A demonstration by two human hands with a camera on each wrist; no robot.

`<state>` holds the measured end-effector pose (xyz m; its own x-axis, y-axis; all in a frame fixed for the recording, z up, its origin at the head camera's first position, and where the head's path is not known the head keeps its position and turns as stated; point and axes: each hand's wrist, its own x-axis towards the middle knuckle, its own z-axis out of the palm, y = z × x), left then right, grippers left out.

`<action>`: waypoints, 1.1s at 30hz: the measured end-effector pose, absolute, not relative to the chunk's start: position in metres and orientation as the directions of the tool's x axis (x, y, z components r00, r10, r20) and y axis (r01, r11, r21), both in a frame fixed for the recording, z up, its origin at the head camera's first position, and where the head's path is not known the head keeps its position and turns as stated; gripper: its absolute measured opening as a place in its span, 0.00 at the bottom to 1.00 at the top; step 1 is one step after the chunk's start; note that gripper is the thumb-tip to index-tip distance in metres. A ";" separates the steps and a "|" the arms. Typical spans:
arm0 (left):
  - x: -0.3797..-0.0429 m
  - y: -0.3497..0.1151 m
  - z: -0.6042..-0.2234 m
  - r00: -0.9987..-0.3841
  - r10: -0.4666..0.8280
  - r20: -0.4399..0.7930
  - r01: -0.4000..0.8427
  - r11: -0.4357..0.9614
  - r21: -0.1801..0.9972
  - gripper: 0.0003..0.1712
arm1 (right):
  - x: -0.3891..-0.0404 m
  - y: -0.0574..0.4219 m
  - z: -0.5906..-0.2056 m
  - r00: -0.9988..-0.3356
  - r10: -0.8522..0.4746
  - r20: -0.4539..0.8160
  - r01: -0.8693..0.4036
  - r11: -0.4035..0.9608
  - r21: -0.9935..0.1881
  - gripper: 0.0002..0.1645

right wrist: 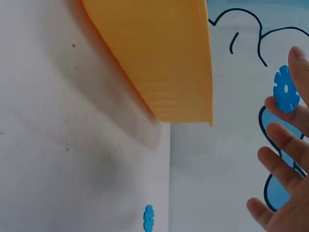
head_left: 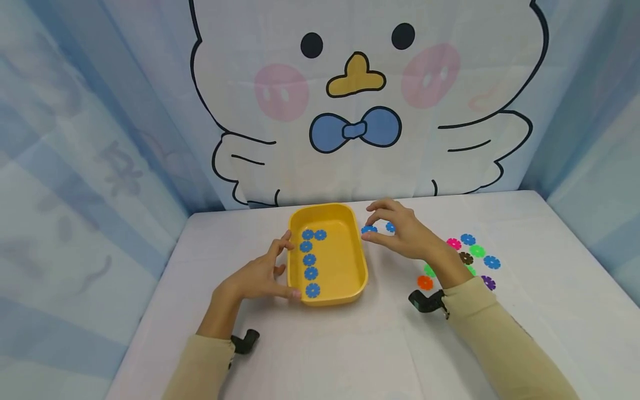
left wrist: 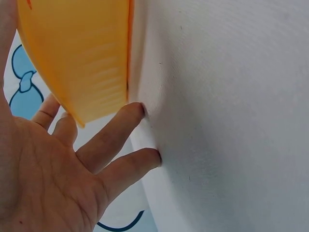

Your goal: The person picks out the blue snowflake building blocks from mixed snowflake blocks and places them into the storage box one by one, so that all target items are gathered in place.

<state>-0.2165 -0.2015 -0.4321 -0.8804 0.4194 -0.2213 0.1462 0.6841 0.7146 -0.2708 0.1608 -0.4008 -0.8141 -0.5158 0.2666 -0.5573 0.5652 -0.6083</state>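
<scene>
A yellow tray (head_left: 340, 266) stands on the white table. Inside it lie several blue notched discs (head_left: 311, 273), most in a column along its left side, with one beside the top disc. My left hand (head_left: 255, 276) rests against the tray's left side, fingers spread, thumb on the rim near the front corner. Two of its fingertips (left wrist: 137, 110) touch the tabletop in the left wrist view. My right hand (head_left: 402, 233) pinches a blue notched disc (right wrist: 287, 90) between thumb and index finger, just right of the tray's far right rim; its other fingers are spread.
Another blue disc (head_left: 390, 226) lies on the table behind my right hand. Farther right is a loose scatter of discs in pink (head_left: 454, 244), green (head_left: 477, 251), brown (head_left: 466, 258), orange (head_left: 425, 283), purple (head_left: 489, 283) and blue, partly hidden by my right forearm. A printed curtain (head_left: 360, 172) hangs behind the table.
</scene>
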 end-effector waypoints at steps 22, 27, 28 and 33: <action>-0.216 -0.201 -0.432 -0.884 0.394 -0.250 0.117 0.706 0.699 0.62 | -0.282 0.108 -0.401 -0.752 -0.584 0.306 -0.618 0.464 -0.634 0.17; -0.216 -0.202 -0.434 -0.887 0.394 -0.242 0.128 0.712 0.690 0.62 | -0.289 0.096 -0.397 -0.737 -0.608 0.296 -0.631 0.462 -0.623 0.18; -0.216 -0.202 -0.434 -0.887 0.397 -0.238 0.134 0.712 0.690 0.63 | -0.291 0.094 -0.395 -0.732 -0.611 0.301 -0.637 0.459 -0.620 0.18; -0.219 -0.202 -0.432 -0.880 0.413 -0.236 0.144 0.704 0.695 0.63 | -0.299 0.084 -0.386 -0.715 -0.628 0.308 -0.656 0.449 -0.606 0.18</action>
